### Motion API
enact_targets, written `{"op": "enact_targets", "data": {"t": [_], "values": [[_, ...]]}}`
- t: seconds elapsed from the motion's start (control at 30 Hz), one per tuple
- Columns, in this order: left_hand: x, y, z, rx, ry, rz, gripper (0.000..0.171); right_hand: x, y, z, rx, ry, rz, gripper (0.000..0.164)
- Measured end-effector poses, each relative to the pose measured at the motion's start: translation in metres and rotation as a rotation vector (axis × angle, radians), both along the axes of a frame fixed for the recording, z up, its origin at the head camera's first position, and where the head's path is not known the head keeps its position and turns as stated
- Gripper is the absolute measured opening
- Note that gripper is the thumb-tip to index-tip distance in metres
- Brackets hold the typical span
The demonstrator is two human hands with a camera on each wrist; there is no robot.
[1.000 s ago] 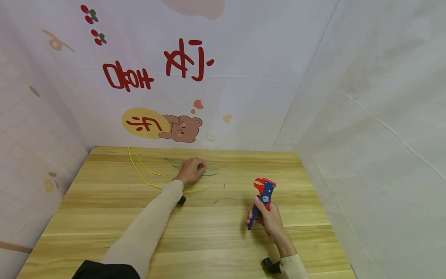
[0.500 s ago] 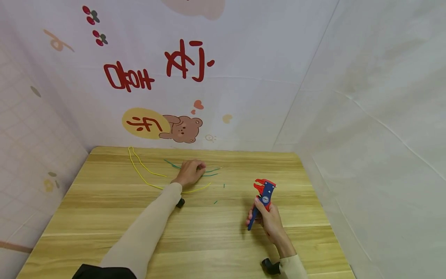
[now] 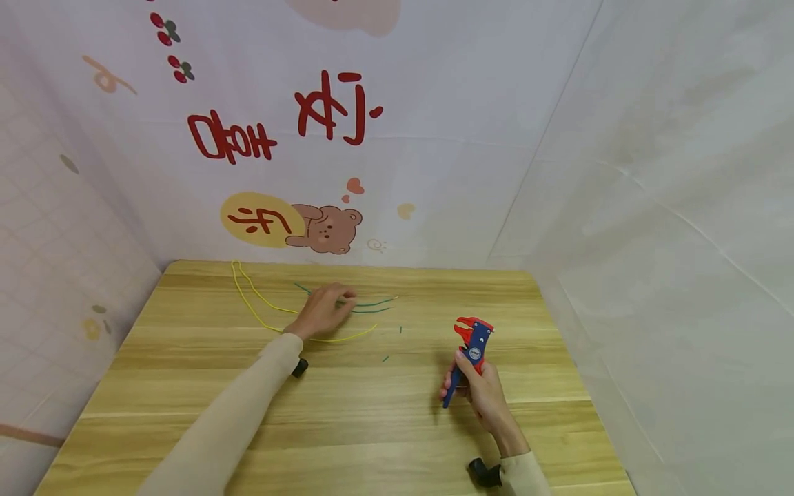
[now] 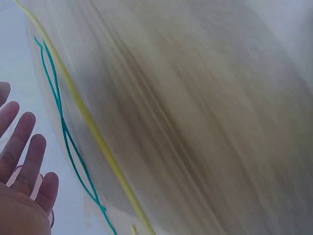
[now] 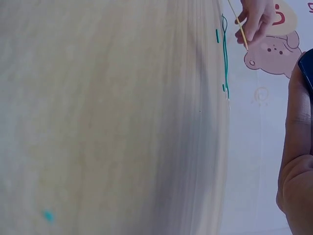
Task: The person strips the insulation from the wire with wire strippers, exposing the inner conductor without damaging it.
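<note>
My left hand (image 3: 322,311) hovers close over the back left of the table, its fingers loosely bent with nothing between them. Two thin green wires (image 4: 63,120) lie under and beyond it, crossing each other. At least one of their right ends looks bare in the head view. A longer yellow wire (image 4: 93,126) runs in a loop under the left wrist. On the right, my right hand (image 3: 486,396) grips a red and blue wire stripper (image 3: 476,339) by its handles, thumb along the side. The tool's red jaws point away from me and are apart, with no wire in them.
Two short green offcuts (image 3: 400,330) lie on the wooden table (image 3: 347,427) between the hands. White printed cloth walls (image 3: 434,172) stand at the back and both sides. A black fitting (image 3: 484,473) sits at the right cuff.
My left hand has drawn back to the left, off the right part of the green wires, and more of them shows. The right hand and wire stripper have stayed almost still.
</note>
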State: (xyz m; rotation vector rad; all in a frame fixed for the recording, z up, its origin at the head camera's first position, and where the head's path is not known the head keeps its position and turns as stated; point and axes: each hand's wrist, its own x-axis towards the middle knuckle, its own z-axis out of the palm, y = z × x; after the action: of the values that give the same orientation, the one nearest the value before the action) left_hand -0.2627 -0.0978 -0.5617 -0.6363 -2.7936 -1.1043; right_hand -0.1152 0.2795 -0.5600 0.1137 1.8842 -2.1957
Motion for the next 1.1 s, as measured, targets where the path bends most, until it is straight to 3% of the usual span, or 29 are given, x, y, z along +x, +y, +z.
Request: {"op": "enact_targets", "data": {"t": [0.13, 0.5, 1.1], "values": [[0.008, -0.009, 0.000, -0.009, 0.038, -0.005, 0.023, 0.000, -0.001, 0.001, 0.006, 0.005, 0.021, 0.041], [0.037, -0.034, 0.002, 0.005, 0.002, 0.001, 0.024, -0.002, -0.006, 0.002, 0.020, 0.003, 0.030, 0.042], [0.074, -0.062, -0.009, -0.034, 0.006, -0.057, 0.020, -0.008, -0.021, 0.004, 0.004, 0.015, 0.087, 0.041]]}}
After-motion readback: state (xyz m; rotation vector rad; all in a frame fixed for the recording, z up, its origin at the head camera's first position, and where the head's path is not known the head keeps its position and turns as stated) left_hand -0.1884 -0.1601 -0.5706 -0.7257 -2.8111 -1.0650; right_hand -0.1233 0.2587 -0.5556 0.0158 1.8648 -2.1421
